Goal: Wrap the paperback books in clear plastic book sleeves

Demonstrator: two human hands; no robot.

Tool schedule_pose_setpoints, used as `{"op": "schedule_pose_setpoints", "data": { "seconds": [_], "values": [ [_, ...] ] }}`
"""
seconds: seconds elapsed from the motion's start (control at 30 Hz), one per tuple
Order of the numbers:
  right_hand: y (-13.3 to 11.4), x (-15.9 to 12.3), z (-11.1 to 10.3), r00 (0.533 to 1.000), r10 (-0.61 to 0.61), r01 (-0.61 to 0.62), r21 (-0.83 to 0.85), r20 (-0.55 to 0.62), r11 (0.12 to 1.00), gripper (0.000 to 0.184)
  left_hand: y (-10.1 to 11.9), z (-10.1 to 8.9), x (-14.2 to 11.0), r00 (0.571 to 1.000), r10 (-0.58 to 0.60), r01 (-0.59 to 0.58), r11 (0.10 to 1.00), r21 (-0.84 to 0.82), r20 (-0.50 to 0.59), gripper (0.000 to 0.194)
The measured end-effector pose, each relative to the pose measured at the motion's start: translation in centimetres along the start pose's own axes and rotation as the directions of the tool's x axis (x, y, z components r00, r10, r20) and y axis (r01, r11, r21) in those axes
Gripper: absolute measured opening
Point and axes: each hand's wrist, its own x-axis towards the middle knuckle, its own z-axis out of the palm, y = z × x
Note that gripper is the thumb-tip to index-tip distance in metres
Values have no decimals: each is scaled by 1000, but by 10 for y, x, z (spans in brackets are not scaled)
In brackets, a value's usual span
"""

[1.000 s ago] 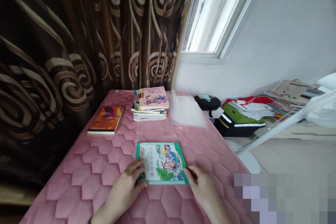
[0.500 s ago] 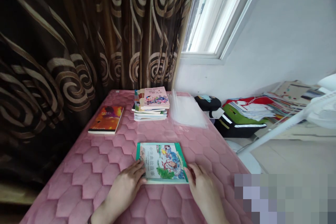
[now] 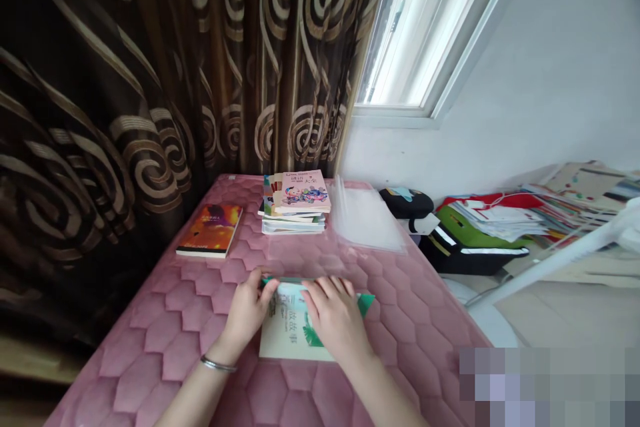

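Observation:
A green-edged picture book lies on the pink quilted surface before me, its cover bent or lifted and partly hidden by my hands. My left hand pinches its far left corner between thumb and fingers. Over the far edge bend the fingers of my right hand, which grip the cover and hide most of its picture. A green corner of the cover sticks out to the right of that hand. Whether a clear film lies over the book I cannot tell.
Beyond the book stands a stack of books topped by a pink one. An orange book lies to the left. Clear plastic sheets lie at the back right. A white fan stands on the right, near piled papers.
Both hands have moved from the book's near sides to its far edge, the right one reaching across the cover. The flat cover is now bent. The view has shifted slightly.

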Motion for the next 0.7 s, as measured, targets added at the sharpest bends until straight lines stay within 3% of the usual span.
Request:
{"op": "schedule_pose_setpoints", "data": {
  "seconds": [0.17,0.27,0.37,0.5,0.7],
  "values": [
    [12,15,17,993,103,-102,-23,54,995,25,-14,16,8,994,-75,58,979,-194,-78,20],
    [5,13,24,998,42,-42,8,56,999,29,-23,23,14,988,-134,117,972,-204,-73,18],
    [-6,13,29,989,-50,45,43,139,998,32,-29,27,24,983,-166,151,975,-162,-78,18],
    [-13,17,35,968,-11,2,33,249,999,41,-37,26,40,981,-193,191,980,-61,-31,14],
    [-8,10,39,976,44,-50,27,214,998,41,-48,21,79,943,-321,329,937,119,-83,20]
  ]
}}
